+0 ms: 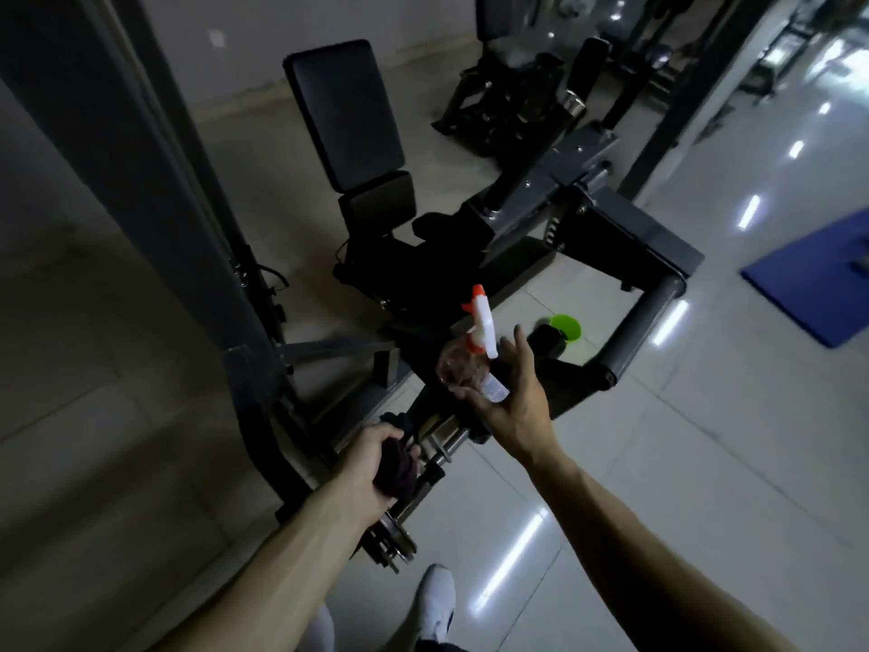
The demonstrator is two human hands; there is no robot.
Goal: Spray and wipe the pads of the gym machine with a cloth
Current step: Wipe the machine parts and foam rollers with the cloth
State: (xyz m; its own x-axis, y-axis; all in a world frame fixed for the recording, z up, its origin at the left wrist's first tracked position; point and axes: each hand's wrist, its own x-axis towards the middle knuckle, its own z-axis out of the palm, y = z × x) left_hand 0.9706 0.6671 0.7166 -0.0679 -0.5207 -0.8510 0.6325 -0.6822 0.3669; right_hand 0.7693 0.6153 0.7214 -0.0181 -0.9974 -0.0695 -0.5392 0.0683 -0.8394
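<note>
floor: pale glossy floor tiles (pixel 705 440) with thin grout lines, streaked with white reflections of ceiling lights on the right half. blue rectangular floor mat (pixel 813 275) lies flat at the right edge, cut off by the frame. small bright green round tub (pixel 566 327) sits on the tiles, well apart from the mat, partly hidden behind a dark bar. far back: second black exercise machine (pixel 508 101) stands near the wall, details lost in the dim light. small white wall plate (pixel 217 38) on the pale back wall, upper left. my white shoe (pixel 439 600) on the tiles at the bottom edge.
</note>
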